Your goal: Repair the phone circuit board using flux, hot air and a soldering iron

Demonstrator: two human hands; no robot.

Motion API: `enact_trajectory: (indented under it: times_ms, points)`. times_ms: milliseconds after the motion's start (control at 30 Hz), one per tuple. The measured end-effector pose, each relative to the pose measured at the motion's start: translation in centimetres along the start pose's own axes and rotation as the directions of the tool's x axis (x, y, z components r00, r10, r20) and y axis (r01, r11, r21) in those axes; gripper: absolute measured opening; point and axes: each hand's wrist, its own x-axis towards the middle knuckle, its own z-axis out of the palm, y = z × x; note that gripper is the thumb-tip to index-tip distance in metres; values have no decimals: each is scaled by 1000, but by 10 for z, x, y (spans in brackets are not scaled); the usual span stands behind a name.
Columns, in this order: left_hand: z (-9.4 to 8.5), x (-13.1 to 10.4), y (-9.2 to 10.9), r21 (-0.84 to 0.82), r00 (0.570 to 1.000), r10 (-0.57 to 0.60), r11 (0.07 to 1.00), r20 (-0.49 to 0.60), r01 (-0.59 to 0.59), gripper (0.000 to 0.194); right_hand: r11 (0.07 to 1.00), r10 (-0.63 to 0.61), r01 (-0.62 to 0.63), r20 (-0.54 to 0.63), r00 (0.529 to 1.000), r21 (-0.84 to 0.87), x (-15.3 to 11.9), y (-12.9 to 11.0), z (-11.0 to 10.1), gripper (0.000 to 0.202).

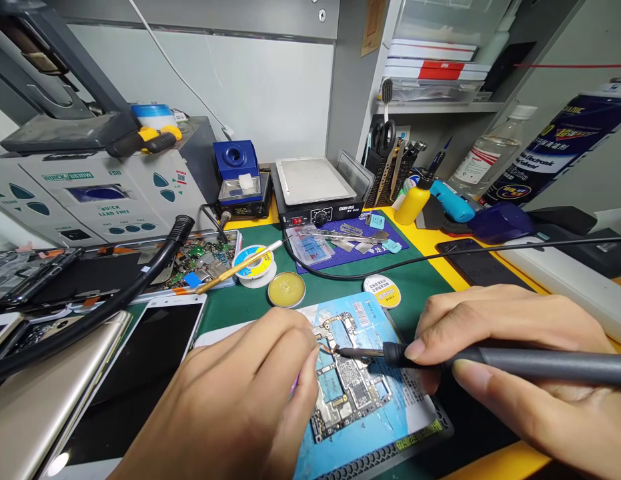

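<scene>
The right hand (520, 353) holds a black soldering iron (540, 363), with the thumb and the bent fingers pinching its handle. The iron points to the left, and its tip is at the far part of a circuit board (353, 373); I cannot tell whether it is touching. The left hand (255, 387) has its fingers bent and pressed together on a thin purple thing (295, 384), which is mostly hidden, and this hand covers the left edge of the board. The board lies flat on a blue and white sheet (340, 457), between the two hands.

Just beyond the sheet, on the green surface (263, 233), there are an open tin of yellow paste (286, 290) and, to its right, a round white and yellow disc (383, 291). To the left of the tin, a golden stick (240, 267) lies across a spool (263, 270). A white phone (145, 367) is near the left hand. Farther away stand a heating plate (315, 181) and, on the right, a yellow bottle (413, 203).
</scene>
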Motion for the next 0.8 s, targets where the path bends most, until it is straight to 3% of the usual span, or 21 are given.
enact_trajectory:
  times_ms: [100,233,400,500,667,800]
  points:
    - [-1,0,1,-2,1000,-3,1000,9,3,25,998,8,-11,52,999,54,-1,1,-2,31]
    - [0,2,1,-40,999,-40,998,-11,39,25,1000,6,-6,19,1000,-8,-3,1,-2,31]
    - [6,3,-3,-74,993,3,997,-120,-12,30,999,11,-11,8,1000,-42,-1,-3,-1,34]
    - [6,3,-3,-38,996,17,999,-92,-21,29,999,8,-7,21,1000,-38,0,-5,1,35]
    - [3,6,-2,-51,994,15,998,-112,-21,30,992,29,-43,-120,992,-119,-8,-5,8,34]
    - [0,6,-1,-14,997,10,1000,-80,-11,25,991,23,-38,-118,993,-127,-11,-5,9,31]
